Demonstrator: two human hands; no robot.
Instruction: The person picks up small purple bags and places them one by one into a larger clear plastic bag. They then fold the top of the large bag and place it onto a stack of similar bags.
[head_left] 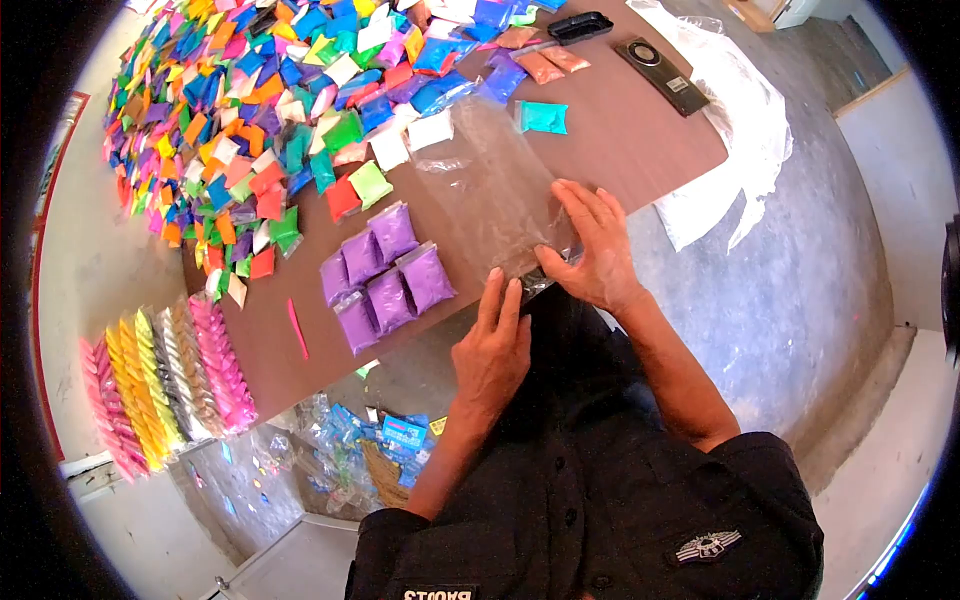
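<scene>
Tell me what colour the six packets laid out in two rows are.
The packets are purple, clearest in the head view.

The top of the picture cut off the heap of packets (235, 120), which covered the table's (640, 165) far left part; its lower packets were buried. At the table's near edge, fingers of the left hand (490, 350) and right hand (600, 250) hid bits of the clear bag (490, 190), its outline faint. The label on the black device (660, 75) was too small to read.
</scene>
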